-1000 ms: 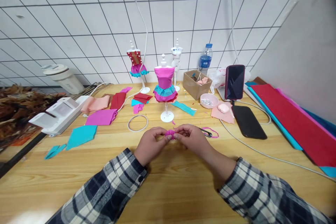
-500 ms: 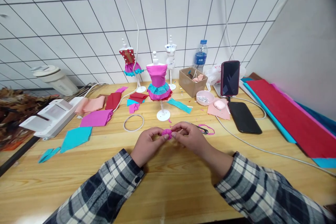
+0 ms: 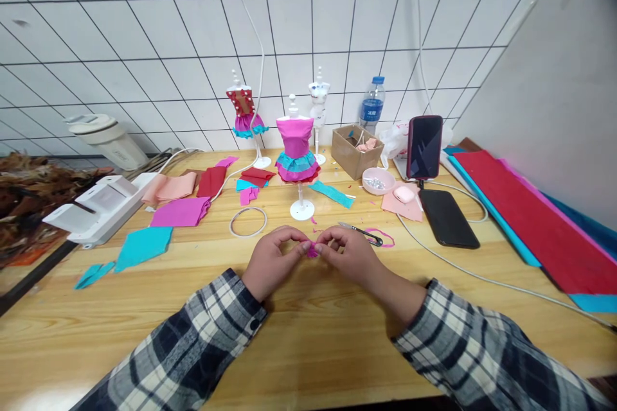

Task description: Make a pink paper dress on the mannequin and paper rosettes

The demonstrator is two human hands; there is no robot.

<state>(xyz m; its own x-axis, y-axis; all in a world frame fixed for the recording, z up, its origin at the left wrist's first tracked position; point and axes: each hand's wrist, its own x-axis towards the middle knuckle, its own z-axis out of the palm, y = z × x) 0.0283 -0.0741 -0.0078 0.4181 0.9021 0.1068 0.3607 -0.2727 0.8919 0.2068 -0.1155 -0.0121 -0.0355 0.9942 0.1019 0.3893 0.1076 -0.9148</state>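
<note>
Between my two hands is a small gathered piece of magenta crepe paper [image 3: 312, 250], partly hidden by the fingertips. My left hand [image 3: 277, 258] pinches its left side between thumb and forefinger. On the other side, my right hand [image 3: 351, 255] is closed on it the same way. Just beyond stands a small dress form [image 3: 295, 141] in a magenta bodice and a ruffled turquoise and magenta skirt. Scissors [image 3: 361, 231] lie beside my right hand, partly covered by it, with a thin magenta paper strip [image 3: 388, 236] nearby. A silver ring [image 3: 248, 222] lies left of the form.
Two more dress forms, one dressed [image 3: 245, 112] and one white [image 3: 319, 103], stand behind. A cardboard box [image 3: 354, 157], pink bowl [image 3: 378, 181], water bottle [image 3: 372, 106] and phones [image 3: 448, 217] are back right. Coloured paper [image 3: 144, 247] lies left; long sheets [image 3: 525, 218] lie right. A cable [image 3: 482, 276] crosses the right side.
The magenta paper shows less of its rounded face and now hangs slightly lower between the fingertips. Both hands keep their pinch. The whole view has shifted slightly.
</note>
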